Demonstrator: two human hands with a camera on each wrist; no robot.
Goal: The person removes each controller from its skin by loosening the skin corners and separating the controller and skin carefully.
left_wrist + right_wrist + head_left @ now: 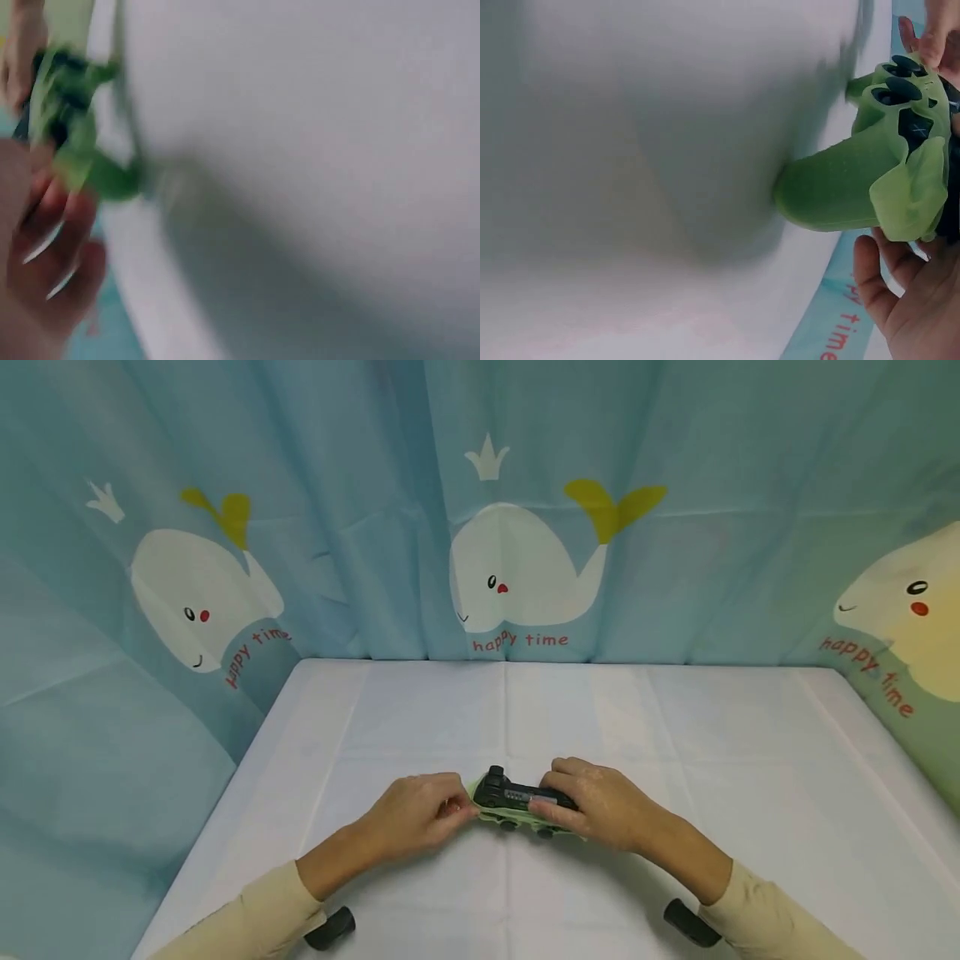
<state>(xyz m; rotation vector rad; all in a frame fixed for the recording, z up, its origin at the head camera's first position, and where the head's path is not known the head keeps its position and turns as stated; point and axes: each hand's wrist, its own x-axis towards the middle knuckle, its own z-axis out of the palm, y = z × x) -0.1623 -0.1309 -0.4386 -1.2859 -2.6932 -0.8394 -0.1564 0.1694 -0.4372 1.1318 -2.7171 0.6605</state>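
sleeves (pixel 251 910): beige cloth | cylinders (pixel 331 929): black, short, one beside each sleeve

Hands crowding the middle of the table

The left hand (pixel 420 810) and right hand (pixel 607 806) are blocking both ends of the controller (pixel 517 795) and its green cover (pixel 840 184). The white table (pixel 427 714) is offering passage behind them, the curtain (pixel 367 568) walling its far edge. Forearms (pixel 341 860) are flanking a near-side gap.
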